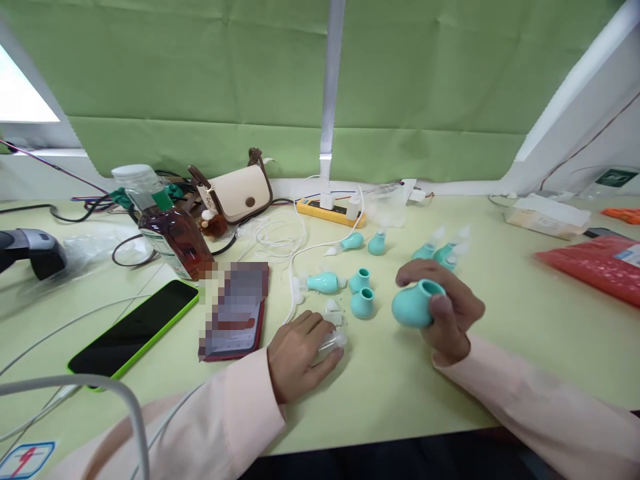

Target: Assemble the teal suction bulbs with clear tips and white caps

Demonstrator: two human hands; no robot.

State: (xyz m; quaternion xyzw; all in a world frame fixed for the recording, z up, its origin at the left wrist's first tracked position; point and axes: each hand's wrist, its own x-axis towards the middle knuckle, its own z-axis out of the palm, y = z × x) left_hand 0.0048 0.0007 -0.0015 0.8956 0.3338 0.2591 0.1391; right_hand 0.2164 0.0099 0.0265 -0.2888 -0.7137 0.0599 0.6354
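My right hand (447,310) holds a teal rubber bulb (413,305) above the table, its round opening tilted up and to the right. Low on the table, my left hand (303,353) has its thumb and fingers around a small clear plastic piece (331,341). Small clear parts (333,312) lie just beyond those fingers. Two open teal bulbs (362,304) stand between the hands. A teal bulb with clear ends (324,283) lies on its side to their left. Farther back are another upright bulb (377,244) and one with a pointed clear tip (353,241).
Several tipped bulbs (424,251) stand behind my right hand. On the left are a green-edged phone (133,330), a red-cased phone (237,310), a bottle (173,233) and a scanner (35,252). White cables cross near my left hand. A red package (595,267) lies right.
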